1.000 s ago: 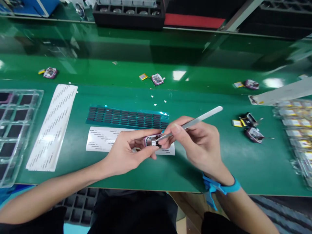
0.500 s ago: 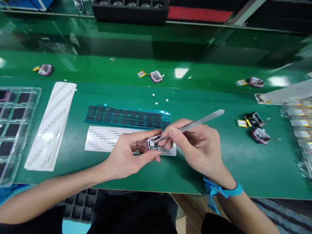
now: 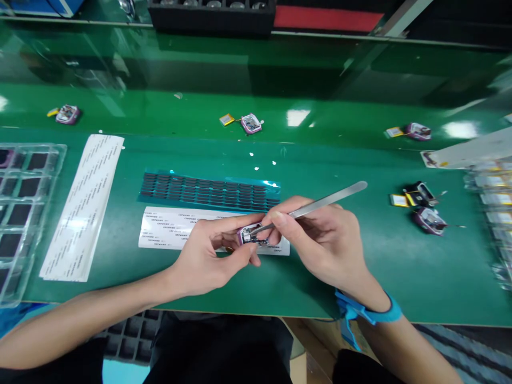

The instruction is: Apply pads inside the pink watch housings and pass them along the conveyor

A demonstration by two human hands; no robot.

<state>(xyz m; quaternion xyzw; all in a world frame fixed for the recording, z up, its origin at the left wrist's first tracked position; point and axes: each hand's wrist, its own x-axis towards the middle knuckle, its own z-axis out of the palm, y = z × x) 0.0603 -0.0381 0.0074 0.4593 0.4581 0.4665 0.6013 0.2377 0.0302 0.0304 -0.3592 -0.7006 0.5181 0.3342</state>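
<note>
Between the thumb and fingers of my left hand [image 3: 214, 253] is a small purple device housing [image 3: 245, 234], its inside with white and dark parts facing up. My right hand [image 3: 326, 237] pinches metal tweezers [image 3: 326, 200], whose broad end points up to the right. Their tips reach into the open housing; whether they grip a part there is too small to tell. A white printed adhesive sheet [image 3: 166, 226] lies on the bench under my hands. Just beyond it is a blue film [image 3: 208, 189] bearing rows of black strips. A blue wrist strap [image 3: 376, 314] circles my right wrist.
More open purple housings with yellow batteries sit at the back left [image 3: 68, 114], back middle [image 3: 251, 124] and right [image 3: 430, 220]. On the left are printed sheets [image 3: 84, 208] and a clear compartment tray [image 3: 60, 160]. Several batteries [image 3: 498, 199] line the right edge.
The housing and the tweezer tips have shifted slightly left. Both hands keep their hold.
</note>
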